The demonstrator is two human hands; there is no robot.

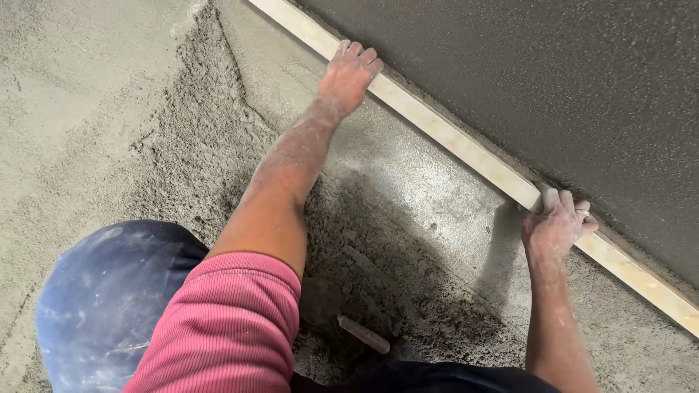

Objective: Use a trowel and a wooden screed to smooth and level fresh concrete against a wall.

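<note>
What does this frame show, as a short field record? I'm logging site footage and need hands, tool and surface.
Left hand: palm down on the wooden straightedge, fingers spread over its top.
Right hand: gripping the same straightedge further along, fingers curled around it.
Straightedge: long pale board lying diagonally along the edge of the smooth dark screed.
Surface in front: wet, smoothed mortar by the board, loose crumbly mix nearer the person.
Other tool: trowel lying in the loose mix, untouched.
Clothing: pink sleeve, blue knee.
</note>
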